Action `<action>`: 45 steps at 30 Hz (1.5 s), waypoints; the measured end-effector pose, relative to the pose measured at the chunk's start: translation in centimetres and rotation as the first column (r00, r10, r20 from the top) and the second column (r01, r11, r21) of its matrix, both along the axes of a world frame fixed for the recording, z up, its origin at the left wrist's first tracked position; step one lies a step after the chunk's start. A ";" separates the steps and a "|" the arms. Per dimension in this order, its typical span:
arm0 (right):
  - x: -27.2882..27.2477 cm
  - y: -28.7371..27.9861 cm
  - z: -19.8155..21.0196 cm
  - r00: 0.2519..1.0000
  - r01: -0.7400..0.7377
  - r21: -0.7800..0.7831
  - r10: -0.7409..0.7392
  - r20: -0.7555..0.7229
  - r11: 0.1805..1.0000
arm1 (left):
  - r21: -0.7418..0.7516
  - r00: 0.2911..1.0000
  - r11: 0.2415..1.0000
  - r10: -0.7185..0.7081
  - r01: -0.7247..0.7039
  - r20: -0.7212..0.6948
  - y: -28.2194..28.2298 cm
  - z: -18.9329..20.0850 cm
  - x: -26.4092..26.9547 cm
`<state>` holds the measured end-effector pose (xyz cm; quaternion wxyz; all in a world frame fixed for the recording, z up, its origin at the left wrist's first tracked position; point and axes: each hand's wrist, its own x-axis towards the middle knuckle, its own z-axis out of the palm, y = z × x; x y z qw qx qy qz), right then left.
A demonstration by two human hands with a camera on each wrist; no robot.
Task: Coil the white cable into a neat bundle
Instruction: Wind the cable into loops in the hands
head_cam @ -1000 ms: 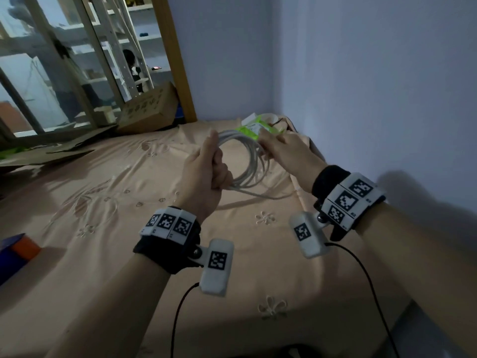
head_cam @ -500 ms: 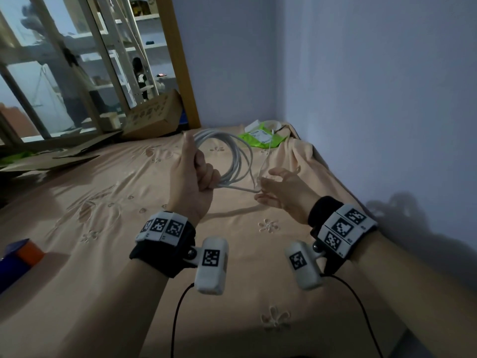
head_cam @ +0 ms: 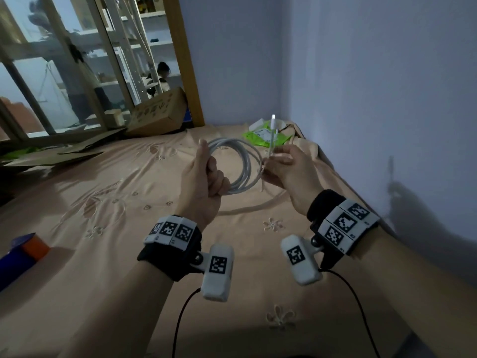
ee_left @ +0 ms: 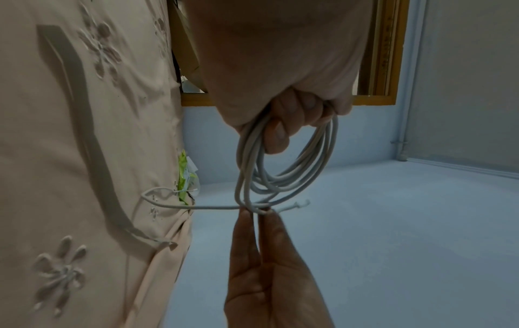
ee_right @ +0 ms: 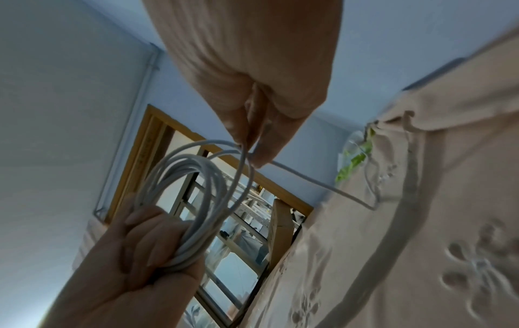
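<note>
The white cable [head_cam: 245,164] hangs as a coil of several loops above the beige bed sheet [head_cam: 116,228]. My left hand [head_cam: 214,177] grips the coil's near-left side in a fist, thumb up; in the left wrist view its fingers [ee_left: 280,124] curl round the coil [ee_left: 295,164]. My right hand [head_cam: 273,161] pinches the cable at the coil's right side. A short plug end [head_cam: 273,122] sticks up past the fingers. In the right wrist view the right hand [ee_right: 252,153] pinches by the coil [ee_right: 191,177], and a loose strand [ee_right: 309,179] runs toward the sheet.
A green packet [head_cam: 258,136] lies at the bed's far right corner, beside the blue wall [head_cam: 387,99]. A cardboard box [head_cam: 157,115] leans by the wooden window frame at the back. A blue and orange object [head_cam: 23,251] sits at the left edge.
My right hand, open with palm up below the coil half a second ago, has risen and now pinches the cable near its end. The left hand keeps its grip on the coil.
</note>
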<state>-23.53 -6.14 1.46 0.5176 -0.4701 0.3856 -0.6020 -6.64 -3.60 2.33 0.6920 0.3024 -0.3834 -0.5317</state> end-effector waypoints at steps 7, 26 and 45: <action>0.7 0.3 0.2 0.923 0.037 -0.309 -0.151 -0.355 0.950 | 0.083 0.998 0.994 -0.065 0.064 0.005 0.2 -0.4 -0.7; 1.2 1.0 -0.4 0.922 -0.114 -0.347 -0.031 -0.386 0.931 | 0.192 0.979 0.967 -0.187 0.169 0.077 0.9 -1.1 -2.7; -0.5 0.6 0.7 0.937 -0.294 -0.123 0.261 -0.233 0.948 | 0.190 0.881 0.887 -0.450 0.422 0.144 1.1 -0.2 -1.4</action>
